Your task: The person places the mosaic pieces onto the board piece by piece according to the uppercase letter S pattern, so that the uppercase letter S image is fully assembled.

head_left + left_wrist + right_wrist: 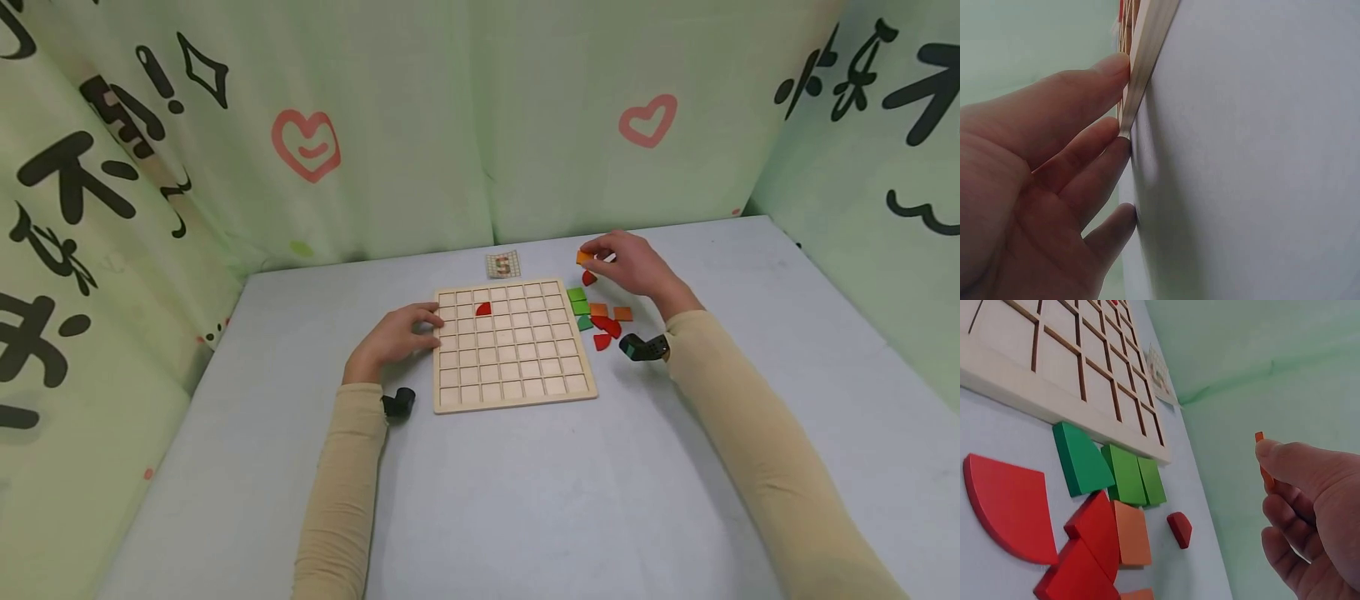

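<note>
A wooden grid board (pixel 517 346) lies on the table, with one red quarter-circle piece (pixel 484 309) in a cell near its far left. My left hand (pixel 397 337) is at the board's left edge; in the left wrist view its straight fingers (pixel 1094 159) and thumb touch the rim. Beyond the board's far right corner, my right hand (pixel 633 262) pinches an orange square tile (pixel 584 257) between thumb and fingers, raised above the table. Under it lies a red piece (pixel 1180 529). Light green tiles (pixel 1124 475) lie against the board's right side.
Beside the board's right edge are a dark green piece (pixel 1082 459), several red quarter-circle pieces (pixel 1010 506) and orange tiles (pixel 623 314). A small printed pattern card (pixel 503 264) lies behind the board. A green curtain (pixel 480 125) hangs along the table's far edge.
</note>
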A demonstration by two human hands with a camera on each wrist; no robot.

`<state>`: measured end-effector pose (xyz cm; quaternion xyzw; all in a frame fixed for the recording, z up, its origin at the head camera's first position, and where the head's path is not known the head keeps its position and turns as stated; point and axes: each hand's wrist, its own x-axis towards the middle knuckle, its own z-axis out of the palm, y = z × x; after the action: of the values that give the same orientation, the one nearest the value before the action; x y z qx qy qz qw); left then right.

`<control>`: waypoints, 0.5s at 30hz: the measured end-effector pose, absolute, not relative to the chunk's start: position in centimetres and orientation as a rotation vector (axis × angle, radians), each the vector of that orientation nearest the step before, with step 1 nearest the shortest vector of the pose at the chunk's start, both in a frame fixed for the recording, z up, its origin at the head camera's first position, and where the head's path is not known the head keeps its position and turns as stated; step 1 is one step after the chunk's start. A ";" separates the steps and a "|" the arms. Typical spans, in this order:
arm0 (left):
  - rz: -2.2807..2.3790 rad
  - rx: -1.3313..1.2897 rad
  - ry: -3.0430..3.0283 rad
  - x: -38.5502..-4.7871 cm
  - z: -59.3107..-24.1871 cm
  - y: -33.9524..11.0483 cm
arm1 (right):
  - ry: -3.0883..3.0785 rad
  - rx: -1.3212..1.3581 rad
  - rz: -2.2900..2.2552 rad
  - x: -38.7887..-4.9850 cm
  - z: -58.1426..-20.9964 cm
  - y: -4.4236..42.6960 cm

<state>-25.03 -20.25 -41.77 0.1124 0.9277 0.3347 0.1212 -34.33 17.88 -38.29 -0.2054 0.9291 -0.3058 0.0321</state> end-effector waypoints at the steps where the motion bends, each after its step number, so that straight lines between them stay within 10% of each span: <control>1: 0.979 0.328 2.709 -25.0 -41.8 -20.3 | 2.855 -0.639 -0.949 -34.3 -38.2 17.6; 15: 0.968 0.301 2.709 -25.1 -41.8 -20.1 | 2.790 -0.737 -1.017 -34.3 -38.0 14.8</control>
<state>-25.11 -20.08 -41.76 0.1033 0.9293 0.3321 0.1242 -34.30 14.78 -37.96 -0.2408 0.9110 -0.3323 0.0410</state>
